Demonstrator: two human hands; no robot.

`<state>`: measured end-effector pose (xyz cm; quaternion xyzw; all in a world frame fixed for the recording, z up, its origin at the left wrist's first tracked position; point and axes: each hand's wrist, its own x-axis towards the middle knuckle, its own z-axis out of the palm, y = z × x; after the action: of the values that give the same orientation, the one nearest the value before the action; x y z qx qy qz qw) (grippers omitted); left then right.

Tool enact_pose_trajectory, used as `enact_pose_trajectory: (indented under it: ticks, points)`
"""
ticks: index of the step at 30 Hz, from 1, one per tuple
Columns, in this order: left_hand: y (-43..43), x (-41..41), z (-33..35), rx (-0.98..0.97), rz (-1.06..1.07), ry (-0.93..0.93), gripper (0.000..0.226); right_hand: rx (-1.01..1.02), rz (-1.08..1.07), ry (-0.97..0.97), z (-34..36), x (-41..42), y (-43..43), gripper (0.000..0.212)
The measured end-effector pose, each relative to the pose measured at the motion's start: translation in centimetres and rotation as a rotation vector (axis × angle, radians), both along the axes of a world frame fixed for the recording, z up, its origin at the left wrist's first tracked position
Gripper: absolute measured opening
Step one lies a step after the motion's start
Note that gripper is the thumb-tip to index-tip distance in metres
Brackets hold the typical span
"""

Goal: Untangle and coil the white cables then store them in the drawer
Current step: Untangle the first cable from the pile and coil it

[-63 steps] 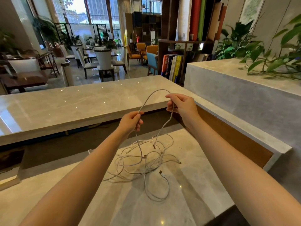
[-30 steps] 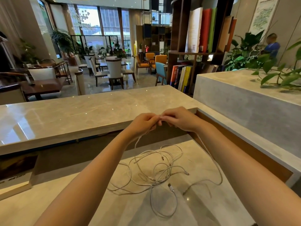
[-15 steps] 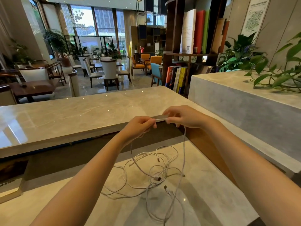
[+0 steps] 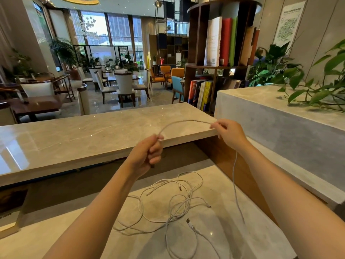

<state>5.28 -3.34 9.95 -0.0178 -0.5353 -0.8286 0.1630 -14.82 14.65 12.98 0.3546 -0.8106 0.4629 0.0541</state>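
L hand (image 4: 147,153) fist-grips white cable (image 4: 183,122); R hand (image 4: 228,132) pinches it too. Rest lies tangled (image 4: 175,206) on lower counter (image 4: 248,238).

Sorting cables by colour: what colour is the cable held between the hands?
White; the cable shows best in head view.

Both arms were bare as far as the frame showed them: the left forearm (image 4: 104,199) and the right forearm (image 4: 270,176). The left hand (image 4: 147,152) and right hand (image 4: 230,133) were bare too. The nails on the fingers (image 4: 155,149) seemed short, though they were too small to judge.
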Motion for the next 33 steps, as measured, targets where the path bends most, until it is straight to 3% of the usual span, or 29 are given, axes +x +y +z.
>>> enact_pose_trajectory:
  ticks: [4, 9, 11, 15, 18, 20, 22, 31, 33]
  points:
    - [1.6, -2.0, 4.4, 0.085, -0.003, 0.17, 0.031, 0.177, 0.145, -0.189, -5.2, 1.8, 0.0, 0.041]
    - [2.5, -4.7, 6.1, -0.138, 0.148, 0.181, 0.035, 0.075, 0.287, -0.449, -9.1, 5.8, -0.9, 0.04]
    - [2.8, -5.3, 5.4, -0.392, 0.23, 0.108, 0.035, 0.165, 0.318, -0.375, -8.5, 7.1, -1.4, 0.039]
    - [3.1, -5.5, 3.3, -1.151, 0.259, -0.102, 0.031, 0.343, 0.341, 0.055, -3.9, 7.7, -1.6, 0.032]
    - [2.9, -5.2, 3.0, -1.375, 0.198, -0.222, 0.025, 0.314, 0.308, 0.165, -0.4, 6.5, -0.5, 0.018]
    - [2.7, -4.8, 3.4, -1.232, 0.04, -0.337, 0.027, 0.302, 0.324, 0.159, 1.6, 5.5, 0.2, 0.018]
    - [2.7, -4.0, 3.9, -0.914, -0.166, -0.341, 0.028, 0.242, 0.359, 0.108, 3.2, 4.8, 0.9, 0.016]
    - [2.6, -2.7, 4.0, 0.192, -0.772, 0.032, 0.028, -0.104, 0.391, -0.27, 3.0, 3.7, 2.1, 0.018]
    - [3.0, -2.5, 4.2, 0.355, -0.82, 0.134, 0.034, -0.165, 0.384, -0.377, 1.1, 3.7, 2.0, 0.021]
